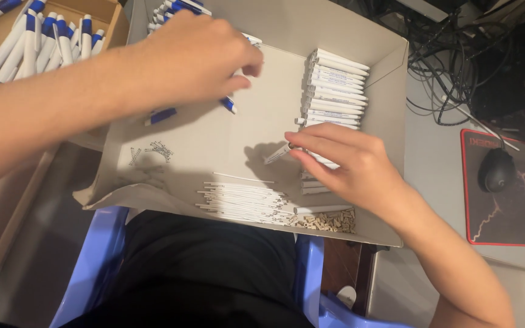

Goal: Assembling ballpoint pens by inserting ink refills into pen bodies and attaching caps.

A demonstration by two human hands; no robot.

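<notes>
The right hand pinches a white pen barrel between thumb and forefinger, the barrel pointing out toward eight o'clock from the fingertips and held just above the floor of the shallow cardboard tray. The left hand reaches across the tray from ten o'clock with its fingers curled down; a blue-tipped pen part shows just beneath the fingers, but whether the hand actually grips it cannot be told, since the knuckles cover the contact. At one o'clock from the right hand lies a neat stack of white barrels, and a few more are half hidden under the palm. At seven o'clock from that hand sits a bundle of thin white refills, and at six o'clock, against the tray's near wall, a small heap of tan springs or tips, too small to make out. Another blue piece lies under the left forearm. Finished blue-and-white pens fill a brown box at the tray's ten o'clock, cut off by the frame. A computer mouse rests on a red-edged mat at three o'clock.
</notes>
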